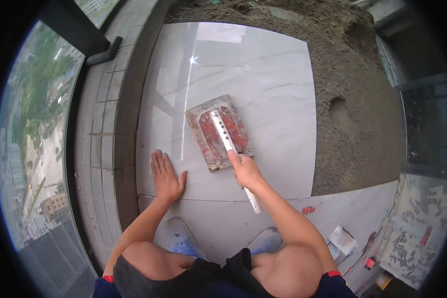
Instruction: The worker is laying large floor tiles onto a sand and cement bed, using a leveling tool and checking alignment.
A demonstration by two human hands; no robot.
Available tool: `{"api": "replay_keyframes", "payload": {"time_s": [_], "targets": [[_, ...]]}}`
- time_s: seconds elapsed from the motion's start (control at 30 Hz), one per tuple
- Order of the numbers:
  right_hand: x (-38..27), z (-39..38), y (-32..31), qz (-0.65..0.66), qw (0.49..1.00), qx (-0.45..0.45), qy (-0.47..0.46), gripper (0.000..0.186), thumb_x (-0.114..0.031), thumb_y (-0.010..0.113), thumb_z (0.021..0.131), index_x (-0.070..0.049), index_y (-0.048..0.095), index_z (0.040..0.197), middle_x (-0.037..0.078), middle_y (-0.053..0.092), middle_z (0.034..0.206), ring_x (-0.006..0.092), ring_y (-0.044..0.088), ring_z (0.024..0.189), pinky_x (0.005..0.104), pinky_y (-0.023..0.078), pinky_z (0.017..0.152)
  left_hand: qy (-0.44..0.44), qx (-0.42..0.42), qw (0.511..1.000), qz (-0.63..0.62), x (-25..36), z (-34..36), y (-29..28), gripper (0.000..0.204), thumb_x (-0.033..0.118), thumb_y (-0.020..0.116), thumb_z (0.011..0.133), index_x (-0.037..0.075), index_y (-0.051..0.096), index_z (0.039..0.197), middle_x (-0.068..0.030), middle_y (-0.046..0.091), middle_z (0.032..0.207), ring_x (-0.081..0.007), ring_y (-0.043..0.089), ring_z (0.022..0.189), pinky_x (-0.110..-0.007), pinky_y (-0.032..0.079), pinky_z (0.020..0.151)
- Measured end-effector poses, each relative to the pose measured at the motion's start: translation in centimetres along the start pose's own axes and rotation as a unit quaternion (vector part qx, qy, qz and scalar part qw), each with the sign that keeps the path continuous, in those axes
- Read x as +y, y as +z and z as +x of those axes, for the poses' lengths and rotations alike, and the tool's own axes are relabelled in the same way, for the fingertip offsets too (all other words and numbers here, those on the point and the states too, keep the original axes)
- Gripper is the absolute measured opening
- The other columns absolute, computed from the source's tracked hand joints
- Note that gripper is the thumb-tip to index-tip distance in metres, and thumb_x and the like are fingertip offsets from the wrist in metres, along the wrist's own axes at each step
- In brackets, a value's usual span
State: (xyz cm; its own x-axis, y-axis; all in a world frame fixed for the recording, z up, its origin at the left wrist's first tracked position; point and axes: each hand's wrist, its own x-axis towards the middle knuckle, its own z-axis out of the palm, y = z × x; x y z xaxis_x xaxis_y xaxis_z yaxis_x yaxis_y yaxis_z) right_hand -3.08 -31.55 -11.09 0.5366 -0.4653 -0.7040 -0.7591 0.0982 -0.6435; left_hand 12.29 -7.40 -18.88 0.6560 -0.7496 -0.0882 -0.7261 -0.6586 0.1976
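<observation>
A large glossy white marbled tile [263, 74] lies below me, with a joint near its lower edge. On it is a worn red-and-grey rectangular tamping tool [231, 126] with a long white handle dotted with dark holes or studs. My right hand [246, 171] is closed round this handle. My left hand [168, 181] lies flat with fingers apart on the tile's left part, left of the tool and close to the bordering ledge.
A tiled ledge [108, 149] and a window [35, 149] run along the left. Rough sandy mortar [355, 134] borders the tile. Red pieces [308, 209], a small white slab [342, 239] and a spattered board [414, 223] lie right. My feet [179, 236] stand on lower tiles.
</observation>
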Motion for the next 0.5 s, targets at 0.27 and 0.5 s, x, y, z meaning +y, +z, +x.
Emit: {"api": "replay_keyframes", "payload": {"time_s": [0.27,0.5], "targets": [[-1.4,-8.6,-8.4,0.001,0.977,0.174,-0.125,0.064,-0.055,0.035,0.106,0.004,0.057,0.091,0.019,0.062,0.070,0.0325,0.061,0.058,0.0444,0.051,0.060,0.242,-0.057,0.968,0.033,0.3,-1.8,-0.3,0.111,0.071,0.051,0.089,-0.010,0.013,0.156,-0.0323,0.012,0.163,-0.0477,0.008,0.153,-0.057,0.009,0.122],[6.9,-9.1,-6.0,0.058,0.973,0.218,-0.049,0.061,-0.048,0.038,0.107,0.008,0.060,0.101,0.033,0.067,0.082,0.0501,0.067,0.088,0.0547,0.051,0.080,0.256,-0.101,0.961,0.042,1.4,-1.8,-0.8,0.129,0.086,0.048,0.080,-0.011,0.008,0.156,-0.0344,0.008,0.163,-0.0494,0.007,0.152,-0.058,0.007,0.122]]}}
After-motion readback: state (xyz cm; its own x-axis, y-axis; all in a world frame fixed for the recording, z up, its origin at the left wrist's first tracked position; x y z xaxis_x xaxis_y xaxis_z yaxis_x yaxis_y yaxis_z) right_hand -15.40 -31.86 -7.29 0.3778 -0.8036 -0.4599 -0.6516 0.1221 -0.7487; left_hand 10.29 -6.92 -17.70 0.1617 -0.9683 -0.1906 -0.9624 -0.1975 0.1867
